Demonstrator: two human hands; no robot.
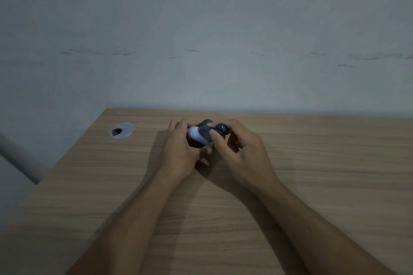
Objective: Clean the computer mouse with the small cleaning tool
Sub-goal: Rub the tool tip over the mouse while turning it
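- Wood-grain desk [312, 163] against a plain grey wall [201, 29]; round cable port [122, 130] at far left.
- Mouse [202, 134] held above the desk, clamped in left hand [181, 152]; long axis unclear.
- Right hand [241, 149] pinches the dark cleaning tool [222, 128] against the mouse.

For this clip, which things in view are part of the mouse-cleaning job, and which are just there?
Part of the job:
- computer mouse, held up off the desk in the left hand
- small cleaning tool, dark and round-ended, in the right hand, held against the mouse

Just there:
- wooden desk
- silver cable grommet set in the desk, left of the hands
- wall behind
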